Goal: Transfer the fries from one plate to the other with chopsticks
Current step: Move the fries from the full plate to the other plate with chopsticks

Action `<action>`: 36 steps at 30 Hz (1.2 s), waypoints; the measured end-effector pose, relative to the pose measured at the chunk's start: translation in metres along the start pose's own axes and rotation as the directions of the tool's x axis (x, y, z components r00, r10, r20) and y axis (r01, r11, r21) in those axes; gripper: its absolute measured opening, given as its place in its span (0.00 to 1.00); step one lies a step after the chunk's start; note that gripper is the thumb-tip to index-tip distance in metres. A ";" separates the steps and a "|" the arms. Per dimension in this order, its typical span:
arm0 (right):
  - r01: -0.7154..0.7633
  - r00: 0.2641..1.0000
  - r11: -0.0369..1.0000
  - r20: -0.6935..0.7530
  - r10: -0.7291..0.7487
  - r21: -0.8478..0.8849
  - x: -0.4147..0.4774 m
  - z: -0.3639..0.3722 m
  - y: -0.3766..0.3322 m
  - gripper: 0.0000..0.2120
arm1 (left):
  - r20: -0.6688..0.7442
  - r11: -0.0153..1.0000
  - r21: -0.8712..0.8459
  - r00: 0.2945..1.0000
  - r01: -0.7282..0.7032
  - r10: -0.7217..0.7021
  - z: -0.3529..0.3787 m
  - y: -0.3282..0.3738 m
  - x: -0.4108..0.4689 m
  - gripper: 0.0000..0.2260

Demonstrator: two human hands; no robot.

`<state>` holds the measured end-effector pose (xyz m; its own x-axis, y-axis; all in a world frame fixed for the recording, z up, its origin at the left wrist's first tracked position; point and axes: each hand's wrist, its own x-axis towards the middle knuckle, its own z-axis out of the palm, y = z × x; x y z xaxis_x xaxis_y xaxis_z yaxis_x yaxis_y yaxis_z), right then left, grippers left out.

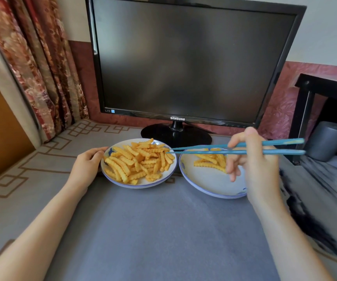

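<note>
Grey cloth covers the tabletop (153,230). At its near left, the left hand (86,165) curls round the rim of the left plate (139,185), which carries a heap of fries (137,159). Just beside it, the right plate (206,179) holds a few fries (210,161). Above that, the right hand (252,161) grips blue chopsticks (204,150), with their tips together at the heap's far right edge. Farther back stands a dark monitor (194,57).

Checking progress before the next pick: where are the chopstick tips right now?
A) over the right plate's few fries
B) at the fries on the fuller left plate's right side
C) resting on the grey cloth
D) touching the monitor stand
B: held by the right hand, the chopsticks reach left past the right plate, tips at the fries on the right side of the left plate.
</note>
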<state>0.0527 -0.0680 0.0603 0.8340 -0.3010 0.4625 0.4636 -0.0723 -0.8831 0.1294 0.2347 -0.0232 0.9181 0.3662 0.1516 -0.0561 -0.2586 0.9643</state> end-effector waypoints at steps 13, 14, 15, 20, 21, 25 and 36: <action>-0.046 0.952 0.998 0.306 0.029 0.049 -0.024 0.038 0.013 0.19 | 0.014 1.000 -0.018 1.000 -0.012 0.013 -0.001 -0.003 0.002 0.12; -0.039 0.951 0.998 0.307 0.025 0.039 -0.024 0.039 0.014 0.19 | 0.010 1.000 -0.020 1.000 -0.015 0.015 0.000 -0.002 0.002 0.12; -0.034 0.953 0.999 0.301 0.022 0.033 -0.024 0.040 0.015 0.20 | 0.008 1.000 -0.020 1.000 -0.016 0.016 0.000 -0.003 0.002 0.12; -0.050 0.976 0.998 0.214 0.042 0.034 -0.025 0.036 0.012 0.20 | 0.013 1.000 -0.026 1.000 -0.007 0.007 -0.001 -0.004 0.003 0.12; -0.048 0.981 0.998 0.191 0.041 0.033 -0.024 0.033 0.010 0.20 | 0.016 1.000 -0.027 1.000 -0.005 0.005 -0.001 -0.004 0.002 0.12; -0.045 0.997 0.999 0.068 0.045 -0.002 -0.016 0.021 0.005 0.21 | 0.018 1.000 -0.027 1.000 0.003 -0.003 0.000 -0.002 0.002 0.13; 0.066 0.937 0.987 -0.331 -0.113 -0.149 0.016 -0.031 0.001 0.17 | -0.007 1.000 -0.009 1.000 -0.011 0.011 0.001 -0.001 0.001 0.13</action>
<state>0.0570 -0.1028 0.0641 0.6300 -0.5887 0.5064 0.4676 -0.2331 -0.8527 0.1310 0.2346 -0.0240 0.9147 0.3696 0.1634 -0.0696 -0.2543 0.9646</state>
